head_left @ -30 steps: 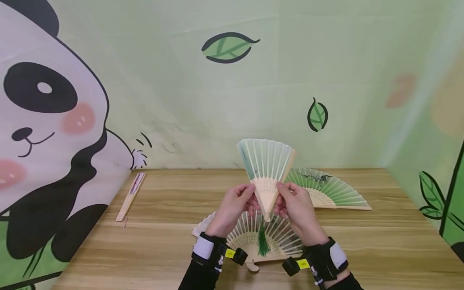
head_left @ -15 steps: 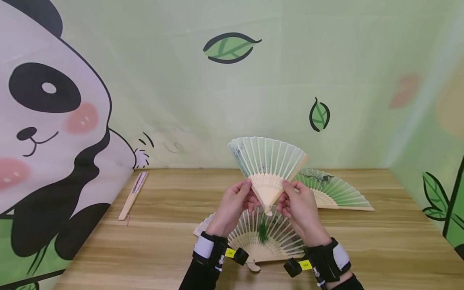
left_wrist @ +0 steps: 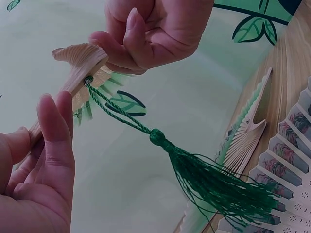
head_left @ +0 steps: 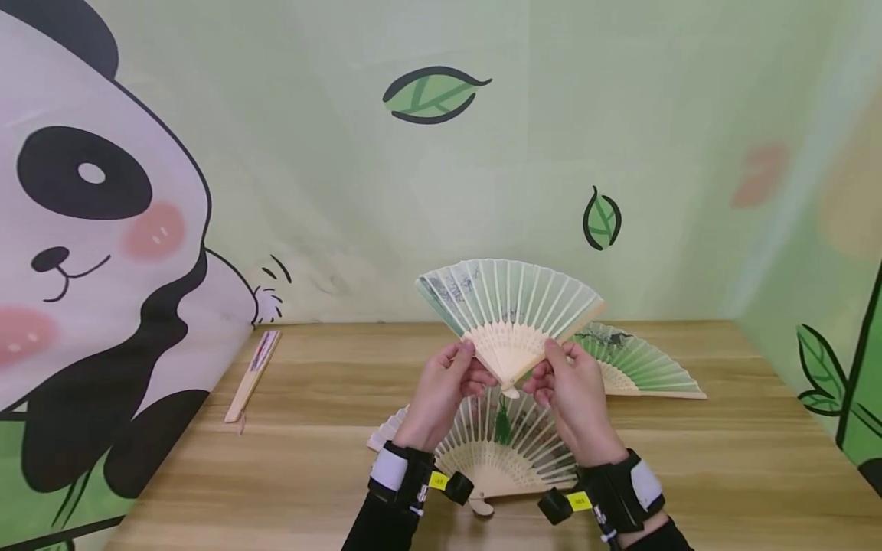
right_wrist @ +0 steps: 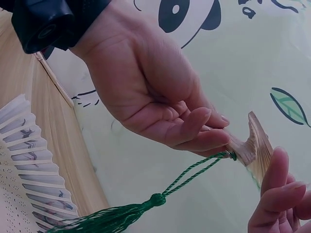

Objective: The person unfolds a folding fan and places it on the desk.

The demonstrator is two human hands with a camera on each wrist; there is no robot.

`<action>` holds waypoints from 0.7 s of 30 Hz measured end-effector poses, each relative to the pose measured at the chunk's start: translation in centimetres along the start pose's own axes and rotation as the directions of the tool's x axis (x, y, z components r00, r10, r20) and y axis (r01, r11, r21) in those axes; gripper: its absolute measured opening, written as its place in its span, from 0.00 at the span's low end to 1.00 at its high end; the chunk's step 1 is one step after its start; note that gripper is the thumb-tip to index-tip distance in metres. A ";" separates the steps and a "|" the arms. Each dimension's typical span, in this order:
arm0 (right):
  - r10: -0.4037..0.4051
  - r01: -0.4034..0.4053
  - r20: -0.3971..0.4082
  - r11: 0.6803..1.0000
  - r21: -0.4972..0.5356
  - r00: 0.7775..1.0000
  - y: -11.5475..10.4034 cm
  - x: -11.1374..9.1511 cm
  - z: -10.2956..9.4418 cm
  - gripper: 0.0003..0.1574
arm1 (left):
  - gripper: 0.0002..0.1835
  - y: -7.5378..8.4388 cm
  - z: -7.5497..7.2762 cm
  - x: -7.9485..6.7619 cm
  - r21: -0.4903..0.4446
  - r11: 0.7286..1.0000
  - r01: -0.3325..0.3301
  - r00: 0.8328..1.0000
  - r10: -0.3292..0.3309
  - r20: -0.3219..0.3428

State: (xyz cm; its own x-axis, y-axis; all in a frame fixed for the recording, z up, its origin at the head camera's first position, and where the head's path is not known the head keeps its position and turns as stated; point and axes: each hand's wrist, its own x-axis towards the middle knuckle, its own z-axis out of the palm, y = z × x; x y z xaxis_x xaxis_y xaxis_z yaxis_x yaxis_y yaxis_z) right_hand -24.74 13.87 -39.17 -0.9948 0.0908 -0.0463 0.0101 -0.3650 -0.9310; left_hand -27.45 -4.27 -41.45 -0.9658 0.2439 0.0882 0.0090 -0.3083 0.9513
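A pale green folding fan with wooden ribs is held up, partly spread, above the table. My left hand pinches its left outer rib between thumb and fingers. On the opposite outer rib, my right hand has the same kind of pinch. From the pivot hangs a green tassel, clear in both wrist views. Below the hands lies a spread fan with a white edge and pierced ribs, partly covered by them. Behind the right hand rests a green spread fan, its left part hidden.
A folded fan lies at the left of the wooden table. A printed backdrop with a panda and leaves rises behind the table and along its sides.
The held fan has spread wider, from a narrow wedge to a broad one. Both hands have moved slightly apart, keeping their pinch, and the pivot and tassel have risen.
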 end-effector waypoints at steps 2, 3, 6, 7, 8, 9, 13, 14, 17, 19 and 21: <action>-0.010 0.010 -0.005 1.000 0.005 1.000 0.0 0.1 0.0 0.15 | 0.18 0.1 0.0 0.1 -0.001 1.000 -0.010 1.000 0.010 -0.001; -0.011 0.011 -0.008 1.000 0.008 1.000 -0.1 0.2 -0.1 0.15 | 0.18 0.1 0.0 0.2 -0.003 1.000 -0.013 1.000 0.013 -0.002; -0.010 0.010 -0.030 1.000 0.026 1.000 -0.1 0.3 -0.1 0.16 | 0.17 0.2 0.1 0.2 -0.009 1.000 -0.024 1.000 0.024 -0.012; -0.012 0.013 -0.038 0.999 0.032 0.999 -0.1 0.3 -0.2 0.16 | 0.17 0.3 0.1 0.2 -0.012 0.999 -0.029 0.999 0.029 -0.016; -0.017 0.018 -0.043 0.999 0.037 0.999 -0.2 0.3 -0.2 0.16 | 0.17 0.3 0.1 0.2 -0.015 0.999 -0.035 0.999 0.035 -0.020; -0.020 0.022 -0.048 0.999 0.041 0.999 -0.2 0.3 -0.2 0.16 | 0.17 0.3 0.1 0.2 -0.019 0.999 -0.040 0.999 0.040 -0.023; -0.030 0.033 -0.076 0.999 0.042 0.997 -0.2 0.1 -0.1 0.16 | 0.16 0.2 0.2 0.1 -0.044 0.998 -0.047 0.998 0.045 -0.032; -0.031 0.034 -0.083 0.999 0.040 0.996 -0.2 0.1 -0.1 0.15 | 0.16 0.2 0.2 0.1 -0.050 0.998 -0.046 0.998 0.044 -0.034; -0.042 0.046 -0.107 0.998 0.041 0.993 -0.1 -0.1 0.1 0.15 | 0.15 0.0 0.1 0.1 -0.064 0.997 -0.051 0.998 0.048 -0.036; -0.052 0.058 -0.121 0.997 0.046 0.991 0.0 -0.1 0.2 0.15 | 0.15 0.0 0.1 0.2 -0.063 0.996 -0.058 0.998 0.056 -0.036; -0.065 0.072 -0.130 0.996 0.055 0.989 0.0 -0.2 0.3 0.14 | 0.16 -0.1 0.1 0.2 -0.061 0.996 -0.068 0.997 0.066 -0.036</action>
State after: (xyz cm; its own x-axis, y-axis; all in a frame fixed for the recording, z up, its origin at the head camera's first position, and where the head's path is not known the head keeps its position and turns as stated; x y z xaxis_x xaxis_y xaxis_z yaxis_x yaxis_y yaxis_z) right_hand -24.60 13.53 -39.08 -0.9717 0.2340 -0.0328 -0.0675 -0.4078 -0.9106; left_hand -27.63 -4.13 -41.46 -0.9717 0.1898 0.1404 0.0592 -0.3798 0.9232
